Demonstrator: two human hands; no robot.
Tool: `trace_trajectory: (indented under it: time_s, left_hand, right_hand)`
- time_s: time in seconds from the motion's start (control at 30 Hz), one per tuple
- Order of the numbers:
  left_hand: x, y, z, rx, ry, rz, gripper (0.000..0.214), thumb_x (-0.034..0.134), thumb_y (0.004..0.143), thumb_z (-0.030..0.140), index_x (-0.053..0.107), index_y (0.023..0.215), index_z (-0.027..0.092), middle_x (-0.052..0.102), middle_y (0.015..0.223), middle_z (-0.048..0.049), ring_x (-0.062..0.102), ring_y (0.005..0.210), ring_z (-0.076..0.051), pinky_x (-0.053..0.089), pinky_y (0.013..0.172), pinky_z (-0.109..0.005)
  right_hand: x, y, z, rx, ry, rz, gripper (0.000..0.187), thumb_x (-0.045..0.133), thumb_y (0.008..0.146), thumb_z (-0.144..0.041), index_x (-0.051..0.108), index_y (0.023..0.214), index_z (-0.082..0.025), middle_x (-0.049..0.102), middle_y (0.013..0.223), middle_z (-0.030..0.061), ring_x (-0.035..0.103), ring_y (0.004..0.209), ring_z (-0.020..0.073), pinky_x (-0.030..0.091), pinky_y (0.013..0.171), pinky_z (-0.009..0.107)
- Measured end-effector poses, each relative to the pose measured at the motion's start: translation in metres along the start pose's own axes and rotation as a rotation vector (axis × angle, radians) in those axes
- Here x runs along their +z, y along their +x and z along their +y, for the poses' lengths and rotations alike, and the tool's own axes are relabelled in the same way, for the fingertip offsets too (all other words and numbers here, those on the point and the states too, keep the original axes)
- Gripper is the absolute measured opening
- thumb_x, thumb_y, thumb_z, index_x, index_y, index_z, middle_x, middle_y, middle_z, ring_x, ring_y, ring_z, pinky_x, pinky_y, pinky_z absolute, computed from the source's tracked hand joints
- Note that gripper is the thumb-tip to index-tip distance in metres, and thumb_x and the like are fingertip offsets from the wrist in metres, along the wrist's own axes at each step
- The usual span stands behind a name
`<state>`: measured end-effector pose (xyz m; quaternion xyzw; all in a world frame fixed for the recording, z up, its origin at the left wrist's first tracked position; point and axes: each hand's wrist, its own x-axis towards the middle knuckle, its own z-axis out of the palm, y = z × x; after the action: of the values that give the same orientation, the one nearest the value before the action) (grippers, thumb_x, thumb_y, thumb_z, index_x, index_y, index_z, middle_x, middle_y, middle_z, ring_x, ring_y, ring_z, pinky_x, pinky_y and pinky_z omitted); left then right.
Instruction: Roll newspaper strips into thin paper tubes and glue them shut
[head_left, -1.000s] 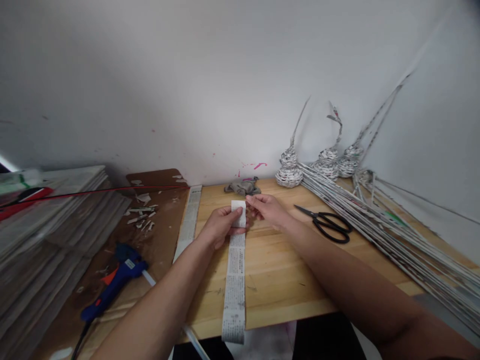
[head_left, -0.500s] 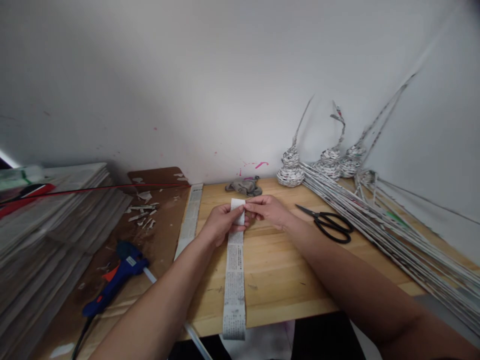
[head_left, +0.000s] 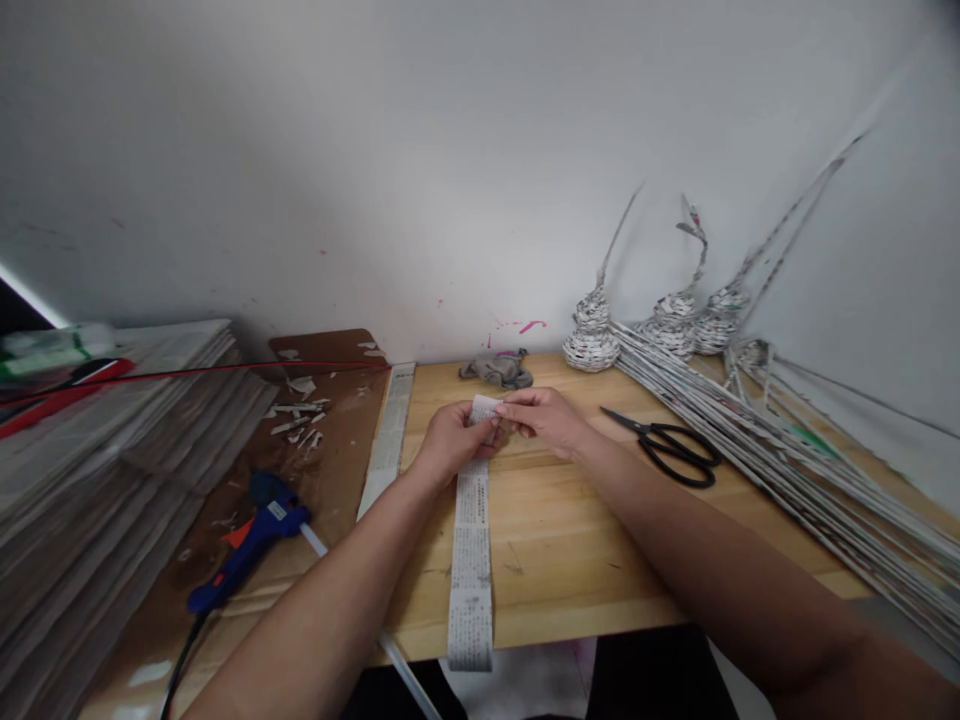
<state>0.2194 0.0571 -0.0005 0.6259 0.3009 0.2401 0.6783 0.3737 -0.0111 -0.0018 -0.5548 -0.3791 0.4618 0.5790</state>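
Note:
A long strip of newspaper [head_left: 472, 560] runs from my hands down the board and hangs over its front edge. Its far end is held between my left hand [head_left: 459, 440], thumb on top, and my right hand [head_left: 541, 415], which pinches the upper right corner with thumb and fingertips. Both hands are closed on the paper, a little above the wooden board [head_left: 570, 560]. Black-handled scissors [head_left: 667, 447] lie to the right of my right hand. Left of my left forearm a second newspaper strip [head_left: 391, 430] lies flat along the board's edge.
A blue glue gun [head_left: 251, 545] with a glue stick lies at left, beside paper scraps [head_left: 300, 425] and a stack of newspapers [head_left: 150, 450]. A grey rag [head_left: 496, 372] sits behind my hands. Rolled paper sticks [head_left: 750, 450] and woven gourd shapes [head_left: 592, 335] occupy the right.
The strip's far end now tilts and looks shorter above my left thumb, with my right fingers still at its corner. The whole view has shifted slightly.

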Motion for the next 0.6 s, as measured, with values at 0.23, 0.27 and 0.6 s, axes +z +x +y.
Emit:
trace_trajectory:
  time_s: [0.23,0.27,0.6]
  left_hand:
    - [-0.0007,0.0000,-0.0023,0.092,0.136,0.038,0.028,0.076,0.068,0.038,0.070,0.082,0.014,0.066,0.069,-0.0031,0.057,0.057,-0.012,0.046,0.052,-0.022]
    - [-0.0012,0.0006,-0.0031,0.099,0.149,0.056,0.029,0.077,0.068,0.039,0.070,0.081,0.014,0.066,0.068,-0.0029,0.057,0.056,-0.012,0.045,0.052,-0.022]
    - [-0.0010,-0.0003,-0.0015,0.063,0.064,0.059,0.030,0.076,0.070,0.041,0.072,0.080,0.014,0.068,0.073,-0.0057,0.061,0.062,-0.015,0.049,0.055,-0.024]
  right_hand:
    - [0.0046,-0.0013,0.0021,0.002,0.034,0.029,0.034,0.083,0.061,-0.042,0.072,0.076,-0.014,0.065,0.060,0.0020,0.047,0.050,0.0079,0.028,0.045,0.022]
    - [0.0057,-0.0019,0.0021,0.003,0.041,0.034,0.033,0.083,0.062,-0.042,0.072,0.076,-0.014,0.065,0.061,0.0024,0.048,0.051,0.0079,0.027,0.045,0.022]
    - [0.0080,-0.0028,0.0036,0.031,0.112,0.045,0.033,0.085,0.059,-0.041,0.069,0.069,-0.015,0.065,0.063,0.0018,0.049,0.051,0.0080,0.027,0.046,0.023]
